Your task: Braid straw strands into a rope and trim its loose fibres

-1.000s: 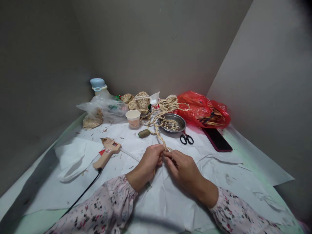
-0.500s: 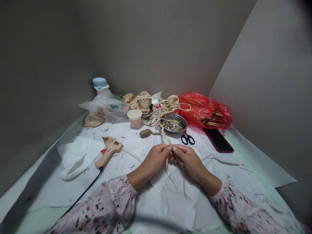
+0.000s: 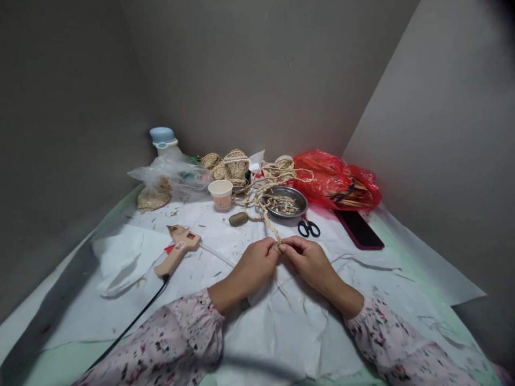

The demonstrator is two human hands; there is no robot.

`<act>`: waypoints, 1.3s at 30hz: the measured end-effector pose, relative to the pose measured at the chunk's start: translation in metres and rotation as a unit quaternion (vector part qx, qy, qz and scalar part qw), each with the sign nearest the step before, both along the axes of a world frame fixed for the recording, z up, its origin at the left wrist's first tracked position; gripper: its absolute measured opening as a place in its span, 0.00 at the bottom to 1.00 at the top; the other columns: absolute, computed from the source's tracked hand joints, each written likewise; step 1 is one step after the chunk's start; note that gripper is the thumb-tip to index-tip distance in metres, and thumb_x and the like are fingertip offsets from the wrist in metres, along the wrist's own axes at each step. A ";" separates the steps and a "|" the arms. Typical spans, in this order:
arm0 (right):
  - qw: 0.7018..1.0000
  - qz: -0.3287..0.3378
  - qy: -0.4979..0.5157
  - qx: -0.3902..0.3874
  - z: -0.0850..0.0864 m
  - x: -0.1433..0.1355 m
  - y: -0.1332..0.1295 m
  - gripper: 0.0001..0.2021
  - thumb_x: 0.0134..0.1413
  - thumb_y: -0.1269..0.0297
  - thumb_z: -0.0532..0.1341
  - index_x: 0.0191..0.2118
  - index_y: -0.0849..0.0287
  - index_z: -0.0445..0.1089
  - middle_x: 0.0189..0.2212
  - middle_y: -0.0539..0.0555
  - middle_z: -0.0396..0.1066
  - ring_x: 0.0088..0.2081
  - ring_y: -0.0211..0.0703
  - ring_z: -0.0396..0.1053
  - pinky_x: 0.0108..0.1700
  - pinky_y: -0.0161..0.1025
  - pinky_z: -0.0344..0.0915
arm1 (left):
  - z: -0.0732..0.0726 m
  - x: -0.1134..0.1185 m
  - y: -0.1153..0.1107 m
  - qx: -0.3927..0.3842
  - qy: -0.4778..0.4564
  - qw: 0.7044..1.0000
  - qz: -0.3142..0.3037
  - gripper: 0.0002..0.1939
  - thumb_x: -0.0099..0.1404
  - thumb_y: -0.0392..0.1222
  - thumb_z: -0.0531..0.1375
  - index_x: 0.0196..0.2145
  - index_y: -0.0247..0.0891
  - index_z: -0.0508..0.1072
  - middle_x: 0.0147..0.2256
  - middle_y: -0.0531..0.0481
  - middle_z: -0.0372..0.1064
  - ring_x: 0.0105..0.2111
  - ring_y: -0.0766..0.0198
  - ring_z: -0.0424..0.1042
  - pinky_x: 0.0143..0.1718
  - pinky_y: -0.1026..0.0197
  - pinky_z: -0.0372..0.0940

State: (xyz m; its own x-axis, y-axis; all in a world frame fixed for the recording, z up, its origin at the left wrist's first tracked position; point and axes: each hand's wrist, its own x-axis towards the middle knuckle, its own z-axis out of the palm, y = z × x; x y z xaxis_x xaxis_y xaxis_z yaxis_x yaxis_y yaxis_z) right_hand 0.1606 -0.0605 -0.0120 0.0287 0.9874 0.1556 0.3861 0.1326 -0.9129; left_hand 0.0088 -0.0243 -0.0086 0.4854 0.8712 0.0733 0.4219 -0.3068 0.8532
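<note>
A braided straw cord [image 3: 272, 225] runs from the pile at the back down to my two hands, which meet at its near end. My left hand [image 3: 260, 262] is closed, thumb and fingers pinching the braid. From the other side my right hand [image 3: 308, 260] pinches the same end with thumb and forefinger. Thin loose strands hang below the fingers over the white paper. The fingers partly hide the end of the braid. Just beyond lie a spool of green-brown thread [image 3: 238, 219] and black-handled scissors [image 3: 309, 229].
A glue gun [image 3: 177, 252] with its cable lies left, near crumpled white paper [image 3: 120, 257]. Behind stand a paper cup [image 3: 220, 195], a metal bowl [image 3: 300, 206] with straw scraps, and braided coils [image 3: 236, 165]. A red bag [image 3: 322, 177] and a phone [image 3: 359, 230] are on the right.
My right hand's fingers have shifted up to the braid's end, its forefinger now stretched towards the left fingertips. The thicker strands below the hands show less. The view has shifted slightly.
</note>
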 end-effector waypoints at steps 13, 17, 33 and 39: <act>0.992 -0.067 -0.089 0.051 0.000 0.002 -0.002 0.08 0.58 0.62 0.56 0.35 0.58 0.71 0.31 0.52 0.74 0.33 0.42 0.69 0.37 0.38 0.61 | 0.020 -0.001 -0.017 0.154 0.181 0.968 0.084 0.14 0.69 0.42 0.47 0.33 0.39 0.70 0.28 0.48 0.71 0.28 0.61 0.68 0.29 0.62 0.51; 0.995 -0.077 -0.052 0.044 -0.001 0.002 -0.002 0.08 0.57 0.62 0.56 0.34 0.57 0.71 0.31 0.51 0.74 0.32 0.42 0.69 0.37 0.37 0.62 | 0.020 0.005 -0.022 0.102 0.138 0.983 0.058 0.16 0.69 0.42 0.47 0.29 0.38 0.70 0.25 0.50 0.69 0.26 0.62 0.66 0.28 0.63 0.51; 0.961 -0.029 0.270 -0.054 0.001 -0.006 -0.002 0.12 0.56 0.54 0.60 0.34 0.58 0.67 0.16 0.41 0.58 0.16 0.29 0.48 0.18 0.30 0.46 | 0.013 0.012 -0.027 -0.034 0.062 0.998 -0.001 0.22 0.68 0.46 0.46 0.24 0.37 0.73 0.17 0.51 0.68 0.20 0.64 0.66 0.28 0.63 0.56; 0.934 -0.028 0.354 -0.052 0.005 -0.002 0.001 0.13 0.53 0.53 0.62 0.31 0.58 0.64 0.21 0.43 0.62 0.15 0.26 0.46 0.17 0.29 0.45 | 0.011 0.010 -0.026 -0.018 0.079 0.997 -0.007 0.20 0.66 0.45 0.48 0.23 0.37 0.72 0.19 0.52 0.68 0.23 0.63 0.65 0.28 0.62 0.55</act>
